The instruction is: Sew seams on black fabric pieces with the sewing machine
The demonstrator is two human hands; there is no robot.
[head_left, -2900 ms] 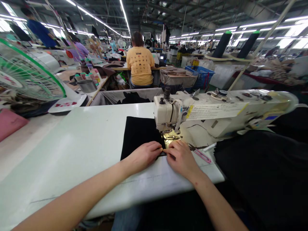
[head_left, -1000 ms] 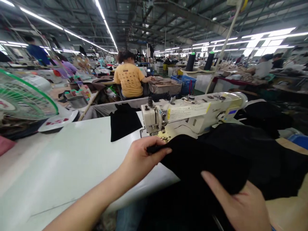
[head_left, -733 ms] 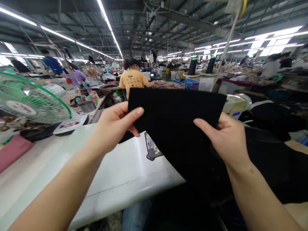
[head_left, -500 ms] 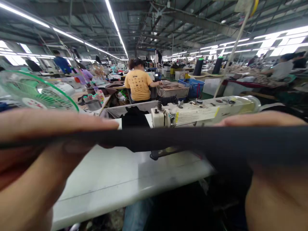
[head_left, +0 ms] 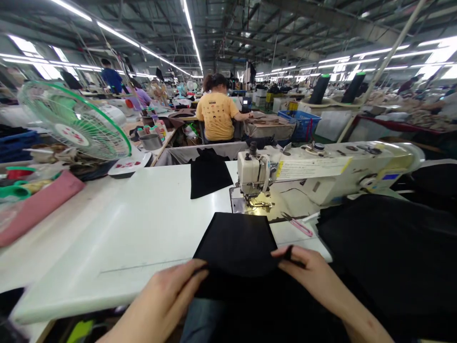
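Observation:
A black fabric piece [head_left: 237, 240] lies partly on the white sewing table and hangs over its front edge toward my lap. My left hand [head_left: 174, 290] pinches its left side near the table edge. On the opposite side, my right hand [head_left: 307, 271] grips the same fabric, a small fold of it poking up between thumb and fingers. Just beyond the cloth's far edge stands the sewing machine [head_left: 255, 174], its needle area lit. The lower part of the cloth merges with dark material below, so its end cannot be made out.
Another black piece [head_left: 209, 174] lies left of the machine head. Pink-handled thread snips [head_left: 298, 224] rest at right, beside a large black fabric pile [head_left: 389, 257]. A green-rimmed fan [head_left: 76, 121] stands at left. Ahead, a co-worker in a yellow shirt [head_left: 216, 114] sits facing away.
Both hands have come down from close before the camera, bringing the black fabric onto the table's front part. More of the table and machine now shows.

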